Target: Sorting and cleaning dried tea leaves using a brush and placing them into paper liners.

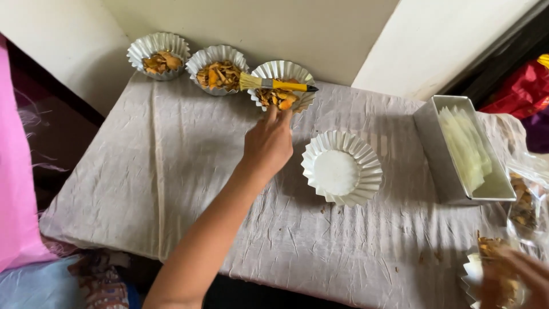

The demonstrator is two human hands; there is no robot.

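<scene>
The left hand (269, 140) is seen from the back, stretched across the tabletop (171, 171), its fingertips (273, 114) laid on the near rim of a fluted foil cup (297, 73) filled with orange-brown chips (277, 98); whether the rim is pinched or merely touched cannot be told, as the fingers are hidden behind the knuckles. A pastry brush (274, 84) with pale bristles, a metal collar and a yellow handle is balanced across that cup, its bristles reaching over the neighbouring cup. Two more filled foil cups, the middle one (216, 56) and the far-left one (158, 44), are lined up against the wall. An empty white fluted paper liner (342, 167) is set just beside the reaching hand, to its right. The right hand (523, 274) is blurred and cut off at the bottom right corner, held against another foil cup of chips (486, 269); its grip cannot be made out. Beyond it, a rectangular metal tin (440, 149) packed with pale translucent sheets (466, 149) is stood on the tabletop, and a clear plastic bag (523, 197) of chips is cropped by the edge. The tabletop is covered by a crinkled, greyish cloth flecked with crumbs (426, 257).
</scene>
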